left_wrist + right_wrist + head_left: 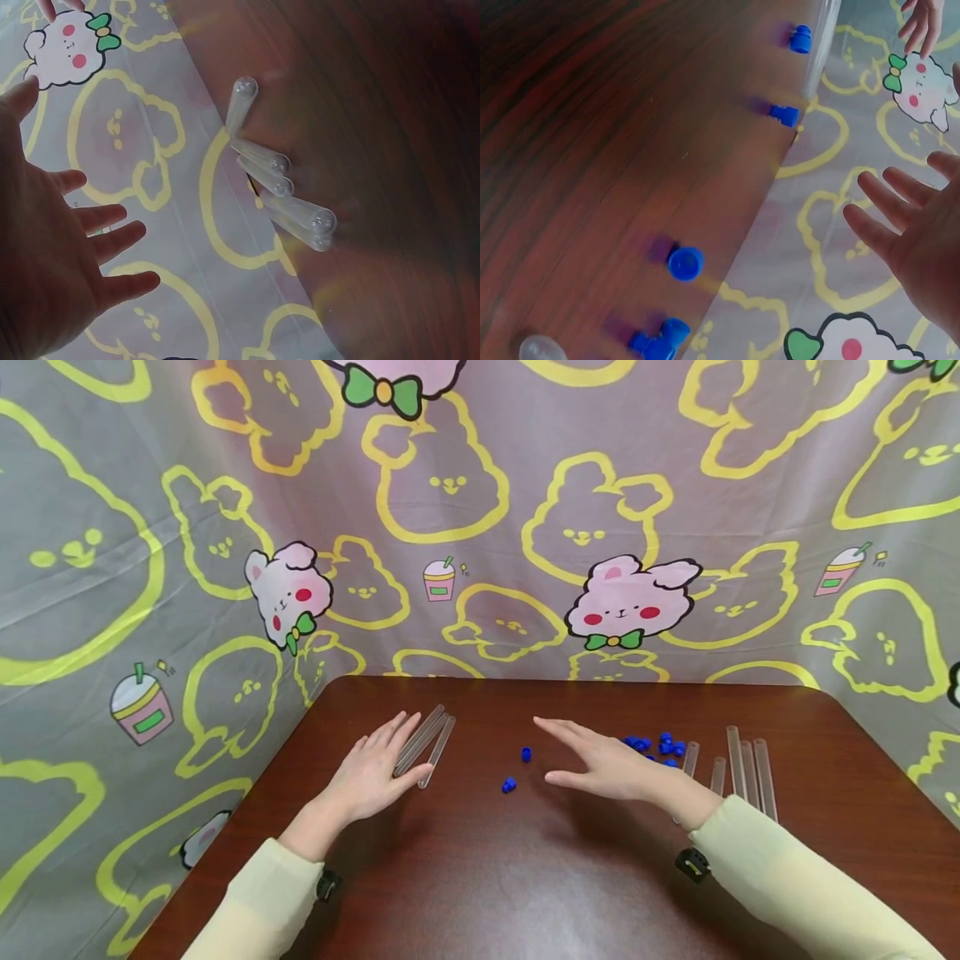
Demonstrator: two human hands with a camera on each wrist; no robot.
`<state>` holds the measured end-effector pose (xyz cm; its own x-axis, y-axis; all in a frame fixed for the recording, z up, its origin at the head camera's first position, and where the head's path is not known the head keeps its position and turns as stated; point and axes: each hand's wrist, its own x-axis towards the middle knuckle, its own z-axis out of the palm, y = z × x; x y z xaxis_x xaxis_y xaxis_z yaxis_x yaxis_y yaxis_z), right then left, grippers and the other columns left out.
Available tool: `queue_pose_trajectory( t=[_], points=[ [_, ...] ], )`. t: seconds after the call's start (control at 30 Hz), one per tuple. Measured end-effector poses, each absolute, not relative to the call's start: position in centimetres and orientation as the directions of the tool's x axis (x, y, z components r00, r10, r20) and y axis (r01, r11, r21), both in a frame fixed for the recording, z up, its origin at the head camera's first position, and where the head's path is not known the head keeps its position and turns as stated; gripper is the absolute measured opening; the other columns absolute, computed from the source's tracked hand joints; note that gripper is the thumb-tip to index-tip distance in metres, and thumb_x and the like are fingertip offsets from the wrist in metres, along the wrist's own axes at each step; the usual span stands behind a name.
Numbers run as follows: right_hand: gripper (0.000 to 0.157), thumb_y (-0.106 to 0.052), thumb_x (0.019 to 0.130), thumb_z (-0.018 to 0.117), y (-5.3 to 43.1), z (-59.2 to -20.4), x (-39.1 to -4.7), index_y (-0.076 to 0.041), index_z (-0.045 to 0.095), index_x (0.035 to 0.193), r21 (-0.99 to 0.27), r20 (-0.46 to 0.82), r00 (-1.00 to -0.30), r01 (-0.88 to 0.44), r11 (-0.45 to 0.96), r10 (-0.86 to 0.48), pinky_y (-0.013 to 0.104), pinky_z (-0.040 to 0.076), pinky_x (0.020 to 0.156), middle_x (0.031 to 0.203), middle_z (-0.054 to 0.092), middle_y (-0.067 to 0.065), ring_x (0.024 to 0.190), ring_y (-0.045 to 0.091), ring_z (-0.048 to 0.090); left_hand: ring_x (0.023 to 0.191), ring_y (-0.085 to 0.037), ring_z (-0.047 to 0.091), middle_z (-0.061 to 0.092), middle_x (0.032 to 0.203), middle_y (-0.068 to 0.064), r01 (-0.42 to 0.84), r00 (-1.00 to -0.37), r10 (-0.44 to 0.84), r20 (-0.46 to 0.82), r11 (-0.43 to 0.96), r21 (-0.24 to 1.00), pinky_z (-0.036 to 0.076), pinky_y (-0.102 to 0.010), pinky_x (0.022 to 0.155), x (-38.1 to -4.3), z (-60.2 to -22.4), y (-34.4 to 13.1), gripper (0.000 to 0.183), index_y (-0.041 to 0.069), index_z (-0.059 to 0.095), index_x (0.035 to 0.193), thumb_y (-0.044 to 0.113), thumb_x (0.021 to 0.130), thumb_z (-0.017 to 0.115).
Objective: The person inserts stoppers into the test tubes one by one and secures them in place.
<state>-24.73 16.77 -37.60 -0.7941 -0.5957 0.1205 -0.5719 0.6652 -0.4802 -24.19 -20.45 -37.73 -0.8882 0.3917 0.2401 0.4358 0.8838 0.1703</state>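
Note:
My left hand (372, 770) hovers by several clear test tubes (422, 742) on the left of the table, its fingers extended and nothing in its grasp. The left wrist view shows these test tubes (300, 210) with rounded ends toward the camera, apart from the spread fingers. My right hand (600, 763), also empty, is held over the table with fingers stretched toward the middle. Two blue caps (509, 785) lie between the hands. A cluster of blue caps (666, 743) sits just beyond the right hand, partly hidden by it. In the right wrist view, a blue cap (685, 263) lies on its own.
More clear test tubes (763, 777) lie on the right side, partly hidden behind the right forearm. The brown wooden table (480, 877) meets a patterned curtain (480, 510) at its back and sides. Each wrist wears a dark strap (693, 864).

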Motion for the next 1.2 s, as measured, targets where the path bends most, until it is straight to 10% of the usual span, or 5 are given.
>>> queue_pose_trajectory(
  t=[1.2],
  points=[
    [0.067, -0.016, 0.086, 0.076, 11.3, -41.5, -28.4, 0.0, 0.044, 0.142, -0.577, 0.068, -0.602, -0.674, 0.461, -0.796, 0.045, 0.042, 0.098, 0.135, 0.051, 0.017, 0.115, 0.031, 0.056, 0.13, -0.032, 0.044, 0.032, 0.153, -0.011, 0.428, -0.898, 0.421, 0.127, 0.769, 0.475, 0.038, -0.058, 0.099, -27.1, -38.4, -21.7, 0.085, 0.023, 0.023, 0.155, 0.049, 0.087, 0.068]
  ],
)
